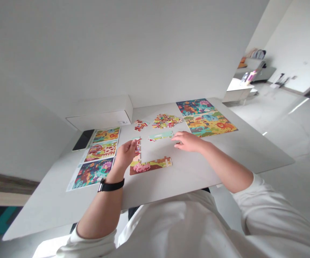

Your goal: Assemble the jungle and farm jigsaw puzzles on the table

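Jigsaw strip [160,135], likely light, stiff, best edge-held, is lying nine o'clock of spread-fingered right hand [189,141]; left hand [125,153] bunched, pinch unclear.

Soft light, glare on floor [284,123], edges stretched

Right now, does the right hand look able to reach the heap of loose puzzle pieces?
Probably yes: the right hand is close to the heap, nothing upright stands between them, and the puzzle strip beside the hand lies flat.
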Available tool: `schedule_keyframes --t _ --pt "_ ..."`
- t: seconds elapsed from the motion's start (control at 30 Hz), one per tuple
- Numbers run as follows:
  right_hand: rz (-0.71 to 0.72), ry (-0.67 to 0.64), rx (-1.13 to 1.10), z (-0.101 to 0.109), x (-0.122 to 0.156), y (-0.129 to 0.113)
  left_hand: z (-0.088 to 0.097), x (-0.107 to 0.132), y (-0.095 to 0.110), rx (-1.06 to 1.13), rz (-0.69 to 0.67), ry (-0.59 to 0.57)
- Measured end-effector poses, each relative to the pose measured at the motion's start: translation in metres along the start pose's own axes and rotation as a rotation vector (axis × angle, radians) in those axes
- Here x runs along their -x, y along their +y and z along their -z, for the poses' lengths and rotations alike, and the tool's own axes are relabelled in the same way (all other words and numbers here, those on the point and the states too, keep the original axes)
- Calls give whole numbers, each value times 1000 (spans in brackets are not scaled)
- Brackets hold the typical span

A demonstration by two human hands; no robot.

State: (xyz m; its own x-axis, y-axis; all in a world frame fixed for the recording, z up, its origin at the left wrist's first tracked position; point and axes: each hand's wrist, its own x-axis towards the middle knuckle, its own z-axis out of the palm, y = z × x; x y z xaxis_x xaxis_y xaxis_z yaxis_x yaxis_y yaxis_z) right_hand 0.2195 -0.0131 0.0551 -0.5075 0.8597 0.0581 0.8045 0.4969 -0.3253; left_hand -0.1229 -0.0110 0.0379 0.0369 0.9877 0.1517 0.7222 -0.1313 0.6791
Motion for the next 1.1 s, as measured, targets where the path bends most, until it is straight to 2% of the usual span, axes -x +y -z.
schedule_keyframes --t 0.1,0.2,0.33,0.5,0.63,0.8,0.87,0.93,1.1 --pt "-150 -28 16 24 -5 35 -3 1 0 173 -15 44" --pt "-250 -31 -12 42 -10 59 -7 2 3 329 -32 68" --pt "-308 6 -58 61 -23 71 -9 2 8 380 -28 80" --pt "-334 99 -205 84 -49 79 -2 -14 19 290 -110 25" --pt "-293 173 -312 89 -71 84 7 -48 33 211 -140 31" --pt "-203 205 -420 88 -102 80 14 -114 40 247 -126 209" --pt "-201 213 -469 86 -113 76 14 -139 36 248 -121 251" --pt "-193 218 -502 83 -123 73 14 -158 28 181 -127 236" --pt "-162 153 -490 66 -143 73 3 -176 -4 -83 -102 176"
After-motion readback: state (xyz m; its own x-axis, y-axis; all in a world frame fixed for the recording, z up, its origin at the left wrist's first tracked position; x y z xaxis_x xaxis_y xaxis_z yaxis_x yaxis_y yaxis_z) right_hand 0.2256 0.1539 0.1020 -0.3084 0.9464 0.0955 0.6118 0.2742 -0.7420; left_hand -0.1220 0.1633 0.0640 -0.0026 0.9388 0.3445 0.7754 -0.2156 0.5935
